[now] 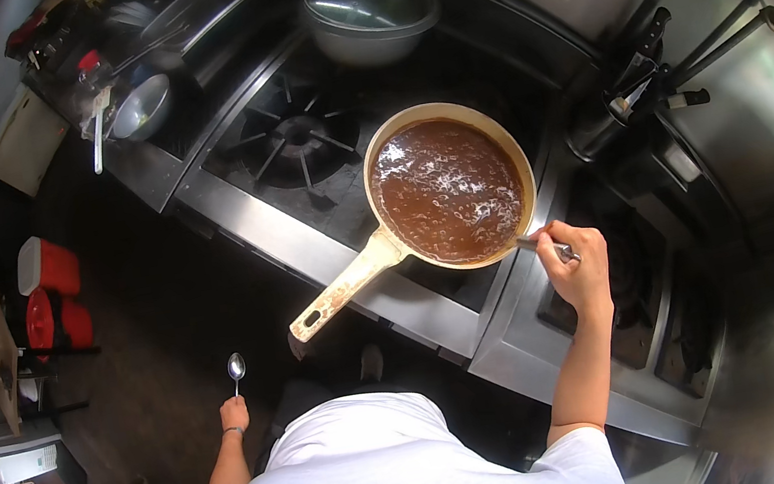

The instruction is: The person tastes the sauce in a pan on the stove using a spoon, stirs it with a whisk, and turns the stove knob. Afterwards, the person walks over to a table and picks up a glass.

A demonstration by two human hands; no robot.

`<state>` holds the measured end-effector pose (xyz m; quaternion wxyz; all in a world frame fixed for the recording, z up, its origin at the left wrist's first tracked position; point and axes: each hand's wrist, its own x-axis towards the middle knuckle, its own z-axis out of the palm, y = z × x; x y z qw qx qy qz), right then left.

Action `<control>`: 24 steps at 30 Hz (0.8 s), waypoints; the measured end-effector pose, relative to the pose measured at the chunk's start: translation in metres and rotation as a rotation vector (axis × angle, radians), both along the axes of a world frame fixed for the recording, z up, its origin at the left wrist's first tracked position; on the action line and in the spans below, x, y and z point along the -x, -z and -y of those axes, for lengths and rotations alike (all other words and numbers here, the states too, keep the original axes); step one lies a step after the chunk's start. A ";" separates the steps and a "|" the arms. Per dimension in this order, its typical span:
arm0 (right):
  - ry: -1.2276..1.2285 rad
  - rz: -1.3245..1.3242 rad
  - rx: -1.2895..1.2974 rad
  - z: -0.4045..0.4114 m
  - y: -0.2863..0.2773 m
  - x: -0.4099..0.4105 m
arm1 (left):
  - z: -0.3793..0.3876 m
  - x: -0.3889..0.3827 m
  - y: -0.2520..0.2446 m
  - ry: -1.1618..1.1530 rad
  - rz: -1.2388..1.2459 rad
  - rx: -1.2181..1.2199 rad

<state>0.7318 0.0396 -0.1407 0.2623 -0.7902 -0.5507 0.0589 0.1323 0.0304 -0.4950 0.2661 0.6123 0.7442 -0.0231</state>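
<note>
A cream-coloured frying pan full of glossy brown sauce sits on the stove, its worn handle pointing towards the lower left. At the pan's lower right rim, my right hand grips a metal utensil; its far end is hidden at the sauce, so its kind cannot be told. Well away from the pan, at the lower left, my left hand holds a metal spoon upright over the floor, with the bowl end up.
A burner grate lies left of the pan. Behind stands a large pot with a glass lid. A metal bowl and a white-handled spatula are at the upper left. Knives stand in a holder at the right. Red containers are at the far left.
</note>
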 end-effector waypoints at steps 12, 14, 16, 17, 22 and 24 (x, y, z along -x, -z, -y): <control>-0.193 -0.132 -0.206 -0.019 0.024 0.035 | -0.002 -0.001 0.001 -0.020 0.008 -0.004; -0.181 -0.016 -0.256 -0.026 0.034 0.034 | -0.003 -0.003 -0.001 -0.028 0.008 0.016; 0.022 0.176 -0.142 -0.026 0.028 0.028 | -0.004 -0.003 -0.003 -0.048 0.011 0.015; 0.009 0.094 -0.034 -0.020 0.020 0.028 | -0.004 -0.003 -0.003 -0.049 0.009 0.014; -0.275 -0.080 -0.212 -0.032 0.040 0.041 | -0.010 -0.004 -0.003 -0.023 0.013 0.000; -0.063 0.013 -0.275 -0.046 0.046 0.035 | -0.011 -0.006 -0.005 -0.041 0.015 0.010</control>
